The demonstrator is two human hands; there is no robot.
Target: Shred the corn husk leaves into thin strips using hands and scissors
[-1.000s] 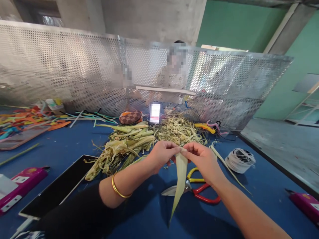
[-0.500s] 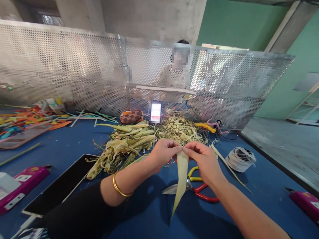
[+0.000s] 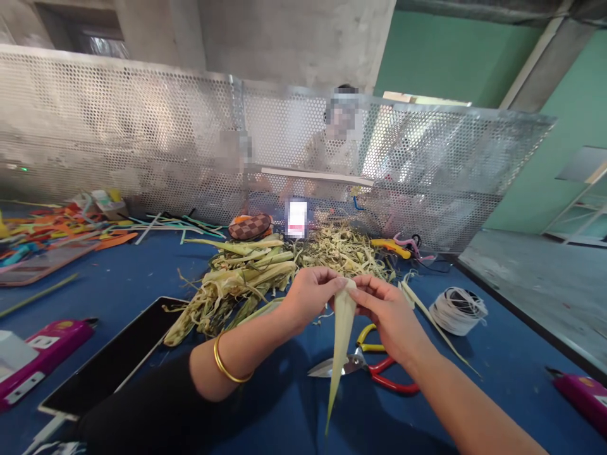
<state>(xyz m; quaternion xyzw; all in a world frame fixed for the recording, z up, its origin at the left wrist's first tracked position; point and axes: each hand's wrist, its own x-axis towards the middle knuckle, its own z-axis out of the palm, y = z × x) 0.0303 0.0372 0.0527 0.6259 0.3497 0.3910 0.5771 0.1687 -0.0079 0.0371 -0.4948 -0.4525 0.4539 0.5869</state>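
A pale green corn husk [image 3: 342, 328] hangs point-down between my hands. My left hand [image 3: 313, 294] pinches its broad top edge from the left, thumb in front. From the right, my right hand [image 3: 386, 306] is closed on the same top edge with thumb and fingers. Behind and below the husk lie scissors [image 3: 353, 363] with one yellow and one red handle, their blades pointing left and partly covered by the husk. Just past my left hand is a heap of dried husks [image 3: 237, 278]. Thin husk shreds [image 3: 344, 249] are piled beyond both hands.
A tablet [image 3: 114, 354] and a purple power strip [image 3: 47, 351] lie at left. White cord [image 3: 458, 311] sits in a coil at right, near another purple strip [image 3: 581, 392]. A lit phone [image 3: 297, 218] stands before the perforated metal screen [image 3: 180, 139]. A person is behind it.
The husk's top is now folded or gathered narrower between my fingers, and its tip hangs slightly lower. My hands stay in nearly the same place. The view has tilted slightly.
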